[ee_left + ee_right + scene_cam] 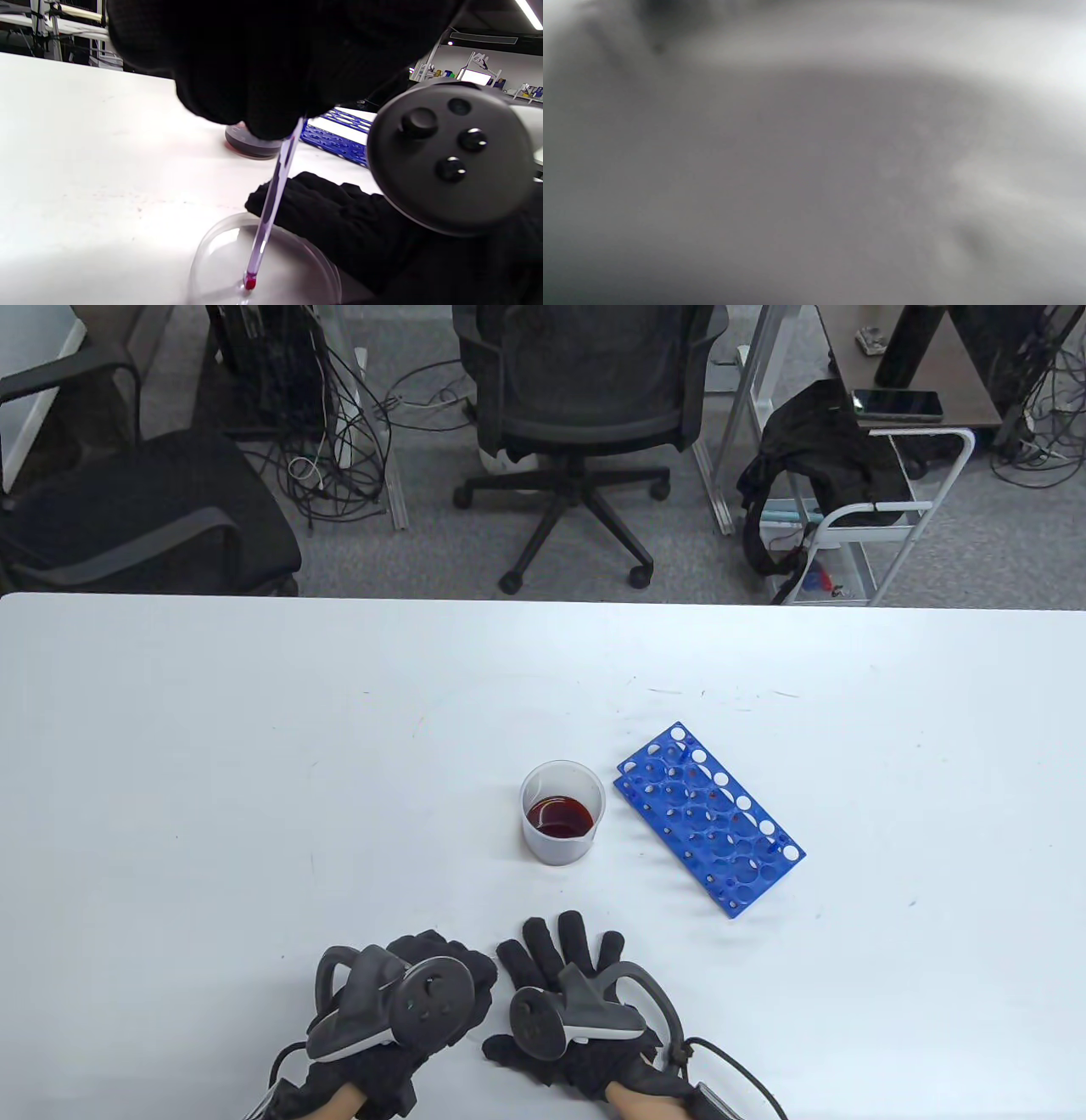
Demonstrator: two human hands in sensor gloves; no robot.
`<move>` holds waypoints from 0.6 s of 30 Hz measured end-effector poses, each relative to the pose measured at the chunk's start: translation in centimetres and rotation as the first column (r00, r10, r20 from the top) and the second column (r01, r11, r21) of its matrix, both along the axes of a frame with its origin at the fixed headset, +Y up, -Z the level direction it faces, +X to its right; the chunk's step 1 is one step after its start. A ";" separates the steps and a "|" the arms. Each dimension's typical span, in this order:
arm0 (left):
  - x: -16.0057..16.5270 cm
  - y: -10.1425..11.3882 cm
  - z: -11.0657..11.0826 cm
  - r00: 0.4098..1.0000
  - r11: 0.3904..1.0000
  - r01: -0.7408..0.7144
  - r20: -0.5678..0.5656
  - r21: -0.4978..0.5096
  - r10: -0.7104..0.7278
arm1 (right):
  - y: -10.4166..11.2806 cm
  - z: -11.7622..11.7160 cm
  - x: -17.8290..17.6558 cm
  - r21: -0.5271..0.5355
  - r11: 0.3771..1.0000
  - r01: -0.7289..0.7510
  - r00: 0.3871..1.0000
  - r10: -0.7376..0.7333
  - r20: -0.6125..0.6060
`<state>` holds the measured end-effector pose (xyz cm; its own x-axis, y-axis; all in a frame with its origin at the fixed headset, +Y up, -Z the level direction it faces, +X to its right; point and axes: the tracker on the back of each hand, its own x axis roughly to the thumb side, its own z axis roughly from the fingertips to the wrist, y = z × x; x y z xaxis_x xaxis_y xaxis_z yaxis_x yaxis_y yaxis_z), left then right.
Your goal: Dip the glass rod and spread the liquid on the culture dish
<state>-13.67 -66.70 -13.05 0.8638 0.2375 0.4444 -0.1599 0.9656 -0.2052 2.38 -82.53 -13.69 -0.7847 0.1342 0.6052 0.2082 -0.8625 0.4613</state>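
In the left wrist view my left hand (271,106) grips a clear glass rod (273,195), held steeply, its red-wet tip touching the floor of a clear culture dish (216,245) on the white table. My right hand (339,220) rests flat on the table against the dish's right side. In the table view my left hand (441,976) is closed and my right hand (564,954) lies flat with fingers spread; the dish and rod are hidden under them. A clear beaker (562,813) with dark red liquid stands beyond the hands. The right wrist view is a grey blur.
A blue test tube rack (708,817) lies flat right of the beaker; it also shows in the left wrist view (335,137). The white table (212,780) stretches wide to the left and right. Office chairs and a cart stand beyond its far edge.
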 end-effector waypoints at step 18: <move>0.2 -0.6 0.2 0.997 0.997 -0.074 -0.006 -0.003 0.074 | -0.1 0.0 0.0 0.001 1.000 0.002 1.000 -0.002 0.004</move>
<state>-13.45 -67.30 -12.90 0.8461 0.3028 0.4386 -0.2324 0.9502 -0.2077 2.39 -82.61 -13.72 -0.7870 0.1351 0.6020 0.2048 -0.8632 0.4615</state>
